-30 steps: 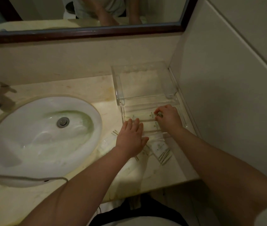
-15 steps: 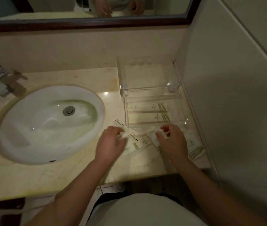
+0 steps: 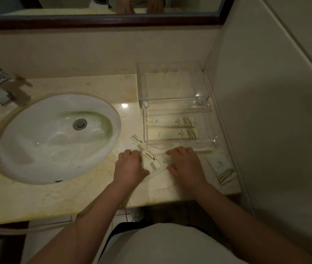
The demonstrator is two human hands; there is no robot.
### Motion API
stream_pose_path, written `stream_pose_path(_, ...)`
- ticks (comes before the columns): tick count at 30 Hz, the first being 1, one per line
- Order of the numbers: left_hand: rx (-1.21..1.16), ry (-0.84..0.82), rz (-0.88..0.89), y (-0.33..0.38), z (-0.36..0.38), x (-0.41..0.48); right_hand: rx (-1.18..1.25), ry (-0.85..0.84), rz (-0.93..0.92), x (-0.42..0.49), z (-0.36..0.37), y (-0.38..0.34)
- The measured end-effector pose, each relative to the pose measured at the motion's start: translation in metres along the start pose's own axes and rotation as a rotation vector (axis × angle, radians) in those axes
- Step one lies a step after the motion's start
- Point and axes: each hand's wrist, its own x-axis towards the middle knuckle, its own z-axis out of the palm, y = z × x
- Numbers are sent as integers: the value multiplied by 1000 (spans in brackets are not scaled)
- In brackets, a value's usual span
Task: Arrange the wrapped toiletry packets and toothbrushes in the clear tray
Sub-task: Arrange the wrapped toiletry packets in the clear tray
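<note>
Fingers [image 3: 127, 153] of your left hand [image 3: 130, 167] and right hand [image 3: 186, 164] curl around loose packets [image 3: 151, 161] at frame centre, just below the clear tray [image 3: 205, 128], which holds two long packets [image 3: 170, 121].

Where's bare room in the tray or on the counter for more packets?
In the tray, the raised back tier looks bare, behind the two long packets. Counter between sink and tray is free. Crowded: loose packets under the left hand and right hand, in front of the tray.
</note>
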Motion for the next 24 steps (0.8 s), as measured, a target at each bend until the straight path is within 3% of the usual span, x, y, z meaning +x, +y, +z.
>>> stream_pose_path(3, 10, -20, -23, -1, -2, 1, -117, -200, -136, 15, 1, -10)
stream_pose_path(8, -57, -150, -14, -6, -12, 2, -310, -367, -209, 40, -9, -18)
stream_pose_path(12, -291, -41, -33, -20, -35, -2, -328, -429, -220, 48, -17, -20)
stream_pose_path(19, -625, 28, -31, -41, -75, -8, 254, -373, 106, 50, -50, -13)
stream_pose_path(24, -895, -94, 68, -40, -88, -6, 900, -75, 426, 57, -76, -3)
